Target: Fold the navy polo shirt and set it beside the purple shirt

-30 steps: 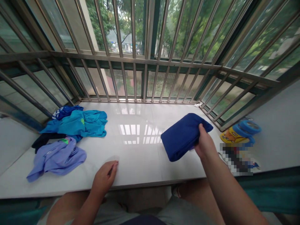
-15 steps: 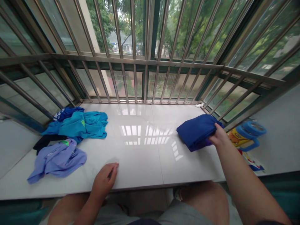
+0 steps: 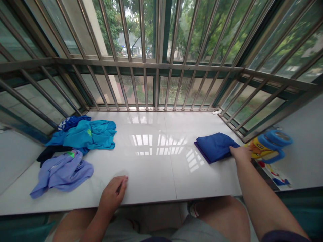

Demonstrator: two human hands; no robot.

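Observation:
On the right of the white tabletop (image 3: 151, 174) lies a folded dark blue garment (image 3: 214, 146), with a purplish layer showing along its lower left edge. My right hand (image 3: 241, 155) is closed at its right edge, fingertips on the cloth; part of the grip is hidden. Near the front edge, my left hand (image 3: 114, 190) rests loosely curled with nothing in it. To its left sits a crumpled lavender garment (image 3: 64, 171). Behind that are a rumpled turquoise garment (image 3: 93, 134), a darker blue one (image 3: 73, 122) and a black cloth (image 3: 50, 153).
A blue and yellow handled bottle (image 3: 272, 144) stands to the right, just beyond my right hand. Below it lies a colourful printed item (image 3: 279, 176). Metal window bars (image 3: 151, 64) enclose the back and sides. A small white scrap (image 3: 217, 112) lies in the back right corner.
The folded blue garment has come down flat onto the tabletop, slightly to the right and nearer to me. My right hand moved down with it. My left hand has stayed in place.

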